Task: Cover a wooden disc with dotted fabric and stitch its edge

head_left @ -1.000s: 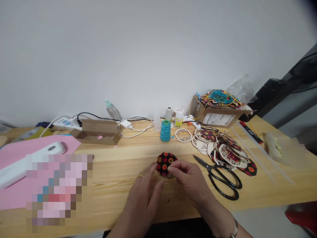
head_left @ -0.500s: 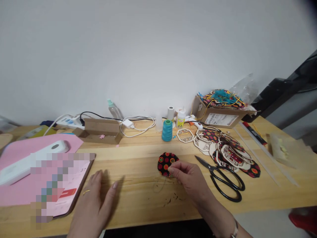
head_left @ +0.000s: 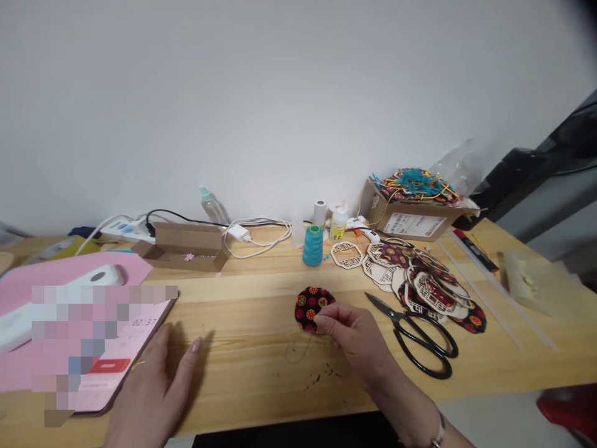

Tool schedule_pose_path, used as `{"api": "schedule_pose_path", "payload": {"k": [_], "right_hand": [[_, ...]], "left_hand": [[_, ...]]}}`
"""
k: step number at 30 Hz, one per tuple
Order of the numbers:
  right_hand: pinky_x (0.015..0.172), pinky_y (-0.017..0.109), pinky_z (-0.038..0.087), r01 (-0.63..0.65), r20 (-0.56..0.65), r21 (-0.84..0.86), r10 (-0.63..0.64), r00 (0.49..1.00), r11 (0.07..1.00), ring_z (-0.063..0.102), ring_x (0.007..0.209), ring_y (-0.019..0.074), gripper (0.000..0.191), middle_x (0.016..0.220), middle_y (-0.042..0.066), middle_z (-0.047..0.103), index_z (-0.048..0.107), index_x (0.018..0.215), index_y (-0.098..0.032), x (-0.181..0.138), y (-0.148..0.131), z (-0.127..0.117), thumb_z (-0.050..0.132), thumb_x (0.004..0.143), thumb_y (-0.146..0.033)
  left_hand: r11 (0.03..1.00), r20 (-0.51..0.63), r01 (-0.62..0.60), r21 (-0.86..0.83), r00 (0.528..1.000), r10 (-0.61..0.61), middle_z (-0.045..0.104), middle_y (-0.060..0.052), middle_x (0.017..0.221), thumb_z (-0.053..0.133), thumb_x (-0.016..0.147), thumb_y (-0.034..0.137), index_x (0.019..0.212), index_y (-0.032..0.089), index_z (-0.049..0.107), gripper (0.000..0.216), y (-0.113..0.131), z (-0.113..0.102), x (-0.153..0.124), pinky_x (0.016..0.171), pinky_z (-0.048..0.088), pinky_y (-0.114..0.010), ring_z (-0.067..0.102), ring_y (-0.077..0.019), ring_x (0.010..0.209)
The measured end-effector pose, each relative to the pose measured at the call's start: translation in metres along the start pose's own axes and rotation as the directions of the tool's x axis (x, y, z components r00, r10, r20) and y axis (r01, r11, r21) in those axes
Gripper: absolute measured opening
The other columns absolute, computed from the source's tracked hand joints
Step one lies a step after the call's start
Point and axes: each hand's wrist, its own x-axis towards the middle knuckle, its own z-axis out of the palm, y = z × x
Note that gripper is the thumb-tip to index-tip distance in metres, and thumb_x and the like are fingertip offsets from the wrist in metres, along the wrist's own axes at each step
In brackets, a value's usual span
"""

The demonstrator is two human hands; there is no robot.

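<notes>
Pale wood forms the tabletop (head_left: 247, 389), bearing a pink-screened tablet (head_left: 133, 342) at near left, and beside its right edge rests the left hand (head_left: 150, 386), fingers loosely spread and gripping nothing visible, though contact with the tablet cannot be told. At near centre the right hand (head_left: 352, 333), with black-handled scissors (head_left: 396, 316) lying to its right, pinches between thumb and forefinger the right edge of a roundish black floral fabric piece (head_left: 310, 308); farther off stands a teal thread cone (head_left: 313, 247), and a thin thread loop (head_left: 296, 363) lies nearer than the fabric.
</notes>
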Motion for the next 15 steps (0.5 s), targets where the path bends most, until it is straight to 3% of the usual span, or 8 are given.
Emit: {"api": "schedule_pose_path", "payload": {"k": [6,9,12,15], "right_hand": [[0.053,0.024,0.036,0.004,0.001,0.009,-0.004,1.000,1.000,0.045,0.049,0.0091,0.015,0.050,-0.003,0.056,0.068,0.061,-0.016,0.001,-0.001,0.001,0.072,0.060,-0.031],[0.058,0.025,0.040,0.046,0.006,-0.015,-0.046,0.999,0.999,0.049,0.054,0.0108,0.014,0.055,-0.002,0.058,0.069,0.062,-0.016,0.003,-0.001,0.002,0.072,0.061,-0.029],[0.066,0.027,0.043,0.136,-0.004,-0.060,-0.137,0.991,0.989,0.054,0.067,0.0143,0.012,0.066,0.002,0.061,0.071,0.060,-0.016,0.004,-0.004,0.004,0.072,0.061,-0.028],[0.068,0.027,0.044,0.189,0.017,-0.074,-0.189,0.982,0.979,0.055,0.075,0.0159,0.010,0.073,0.003,0.058,0.072,0.059,-0.017,0.006,-0.008,0.006,0.072,0.061,-0.026]], "left_hand": [[1.000,-0.021,-0.001,-0.017,1.000,0.001,0.048,-0.026,0.130,0.040,0.082,0.052,0.124,0.006,0.044,0.063,0.006,-0.005,0.002,0.098,0.035,-0.054,0.043,-0.0409,0.121],[0.974,-0.115,-0.147,-0.170,0.985,0.129,0.048,-0.014,0.135,0.044,0.082,0.043,0.124,0.017,0.049,0.050,0.031,-0.009,-0.004,0.100,0.036,-0.050,0.043,-0.0348,0.123],[0.819,-0.112,-0.316,-0.479,0.947,0.301,0.055,-0.002,0.130,0.047,0.082,0.034,0.115,0.027,0.057,0.035,0.077,-0.010,-0.010,0.105,0.032,-0.042,0.046,-0.0257,0.123],[0.644,0.059,-0.190,-0.741,0.937,0.345,0.061,-0.003,0.123,0.049,0.082,0.032,0.113,0.025,0.061,0.033,0.127,-0.008,-0.011,0.101,0.037,-0.037,0.050,-0.0228,0.118]]}}
